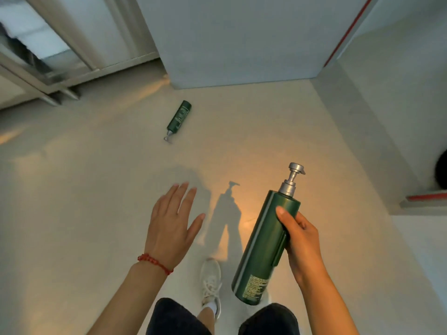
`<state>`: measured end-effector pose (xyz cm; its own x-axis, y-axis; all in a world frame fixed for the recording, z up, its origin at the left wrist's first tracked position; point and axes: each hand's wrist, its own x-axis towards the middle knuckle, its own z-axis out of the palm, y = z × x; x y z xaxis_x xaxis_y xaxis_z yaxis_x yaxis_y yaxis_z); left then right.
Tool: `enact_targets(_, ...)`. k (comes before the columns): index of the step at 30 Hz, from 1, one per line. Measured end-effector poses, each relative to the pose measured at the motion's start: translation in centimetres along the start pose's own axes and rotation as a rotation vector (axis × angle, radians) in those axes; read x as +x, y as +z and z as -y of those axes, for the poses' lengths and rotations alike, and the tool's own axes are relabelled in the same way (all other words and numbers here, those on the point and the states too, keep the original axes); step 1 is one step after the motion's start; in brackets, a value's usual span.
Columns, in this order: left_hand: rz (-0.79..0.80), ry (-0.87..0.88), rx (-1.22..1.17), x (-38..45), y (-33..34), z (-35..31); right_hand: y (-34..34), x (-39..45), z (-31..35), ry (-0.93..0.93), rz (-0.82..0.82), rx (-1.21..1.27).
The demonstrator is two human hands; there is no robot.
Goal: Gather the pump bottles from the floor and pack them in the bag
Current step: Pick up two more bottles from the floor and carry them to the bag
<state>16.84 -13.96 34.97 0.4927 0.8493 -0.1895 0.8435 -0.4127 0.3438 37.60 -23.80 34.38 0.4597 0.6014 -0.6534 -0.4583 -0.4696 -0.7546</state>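
Note:
My right hand [300, 240] grips a tall dark green pump bottle [262, 247] around its upper body, held tilted with the silver pump head pointing up and away. A second green pump bottle [179, 118] lies on its side on the pale floor farther ahead, its silver pump toward me. My left hand [173, 226] is stretched out flat over the floor with fingers spread, holding nothing and well short of the lying bottle. No bag is in view.
A grey wall corner [229, 44] stands just behind the lying bottle. A sliding door frame [55, 76] runs along the far left. A raised ledge with a red edge [425, 198] is at the right. My white shoe [211, 284] is below.

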Motion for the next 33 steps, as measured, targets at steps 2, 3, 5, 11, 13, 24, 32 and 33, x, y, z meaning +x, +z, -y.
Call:
enact_targets(2, -0.029, -0.048, -0.012, 1.8, -0.8, 1.8, 2.1, 1.7, 1.4, -0.009, 0.026, -0.016)
enact_targets(3, -0.046, -0.071, -0.021, 2.7, -1.1, 2.4, 3.0, 2.6, 2.1, -0.013, 0.041, -0.031)
enact_targets(5, -0.075, -0.116, -0.053, 4.6, -1.5, 3.3, 4.6, 4.7, 3.8, -0.018, 0.066, -0.068)
enact_targets(11, -0.132, -0.243, -0.125, 10.8, -2.6, 4.1, 7.9, 11.8, 9.7, -0.048, 0.119, -0.183)
enact_targets(13, -0.157, -0.285, -0.158, 13.1, -3.2, 4.1, 9.1, 14.1, 11.8, -0.081, 0.152, -0.253)
enact_targets(24, -0.203, -0.467, -0.255, 23.6, -4.1, 9.5, 21.4, 25.5, 18.4, -0.098, 0.385, -0.440)
enact_targets(32, -0.226, -0.626, -0.340, 31.4, -3.7, 16.5, 32.1, 33.6, 19.9, -0.082, 0.493, -0.558)
enact_targets(33, -0.228, -0.633, -0.343, 32.3, -3.8, 17.3, 33.4, 34.6, 20.2, -0.091, 0.509, -0.573)
